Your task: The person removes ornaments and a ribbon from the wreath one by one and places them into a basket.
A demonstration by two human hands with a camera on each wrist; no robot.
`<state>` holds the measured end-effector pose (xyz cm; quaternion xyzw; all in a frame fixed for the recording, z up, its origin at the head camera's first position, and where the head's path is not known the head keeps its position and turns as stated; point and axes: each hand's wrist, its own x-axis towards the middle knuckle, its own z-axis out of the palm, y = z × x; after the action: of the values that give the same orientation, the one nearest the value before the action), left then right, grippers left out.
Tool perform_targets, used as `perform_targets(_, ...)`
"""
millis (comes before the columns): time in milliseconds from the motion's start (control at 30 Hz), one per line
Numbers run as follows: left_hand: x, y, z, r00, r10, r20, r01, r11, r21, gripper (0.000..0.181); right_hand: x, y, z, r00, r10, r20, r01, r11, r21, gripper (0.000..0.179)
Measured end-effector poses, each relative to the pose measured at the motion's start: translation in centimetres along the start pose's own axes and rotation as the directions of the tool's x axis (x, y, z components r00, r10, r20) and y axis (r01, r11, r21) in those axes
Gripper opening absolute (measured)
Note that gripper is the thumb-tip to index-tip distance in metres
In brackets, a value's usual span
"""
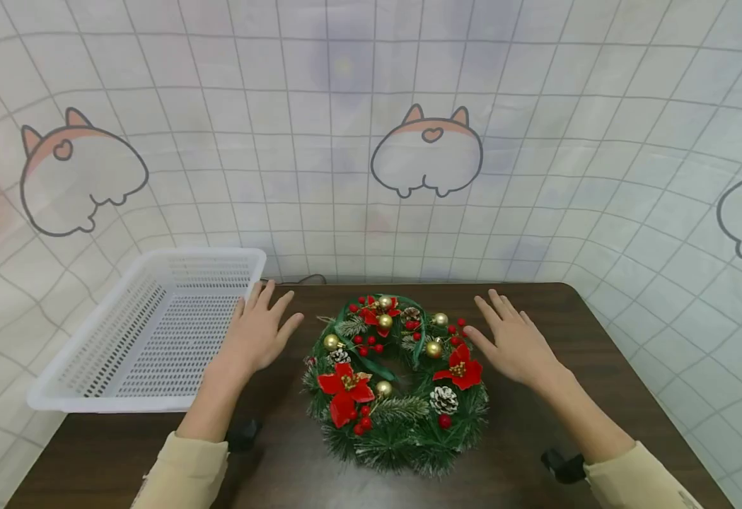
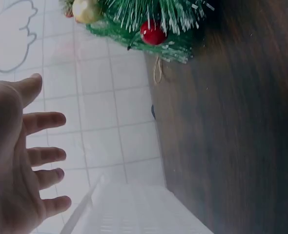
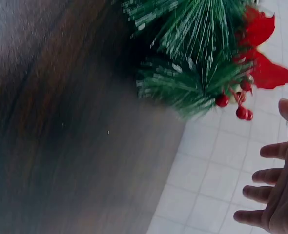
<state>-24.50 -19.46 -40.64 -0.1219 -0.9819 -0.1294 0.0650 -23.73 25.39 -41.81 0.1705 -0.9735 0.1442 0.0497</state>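
A green Christmas wreath (image 1: 402, 424) lies on the dark wooden table between my two hands. It carries red poinsettias (image 1: 347, 391), gold balls, red berries, frosted pine cones (image 1: 443, 400) and a green ribbon (image 1: 377, 368). To its left my left hand (image 1: 250, 336) is held with fingers spread, beside the white basket's right rim and holding nothing. My right hand (image 1: 517, 343) is on the wreath's other side, fingers straight, its thumb close to the berries and the right poinsettia in the head view. In the right wrist view, the right hand (image 3: 280, 190) shows nothing in its fingers.
A white perforated plastic basket (image 1: 116, 404) stands at the table's left side. Behind the table (image 1: 600, 396) hangs a white gridded curtain (image 1: 511, 212) with cartoon corgi drawings. A thin dark cord (image 1: 312, 277) shows at the table's back edge.
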Motion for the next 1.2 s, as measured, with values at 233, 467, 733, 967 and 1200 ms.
perform_targets(233, -0.6, 1.2, 0.3, 0.994, 0.062, -0.085, -0.064, 0.998, -0.023, 0.052, -0.7, -1.7, 0.5, 0.998, -0.054, -0.037, 0.055, 0.998, 0.016, 0.069)
perform_targets(467, -1.1, 2.1, 0.9, 0.981, 0.119, -0.153, -0.131, 0.989, -0.073, 0.047, -1.9, -3.3, 1.1, 0.99, -0.109, -0.091, 0.112, 0.993, 0.033, 0.065)
perform_targets(733, -1.9, 3.3, 1.5, 0.962, 0.181, -0.204, -0.209, 0.97, -0.125, 0.04, -3.5, -5.0, 2.0, 0.966, -0.196, -0.17, 0.2, 0.98, 0.005, 0.061)
perform_targets(967, -2.6, 4.4, 2.0, 0.945, 0.242, -0.219, -0.278, 0.948, -0.153, 0.033, -4.5, -7.0, 2.6, 0.939, -0.285, -0.191, 0.286, 0.958, -0.022, 0.06)
perform_targets(1200, -3.3, 6.0, 2.0, 0.925, 0.33, -0.19, -0.363, 0.915, -0.179, 0.026, -5.2, -8.6, 3.6, 0.915, -0.358, -0.185, 0.354, 0.934, -0.057, 0.056)
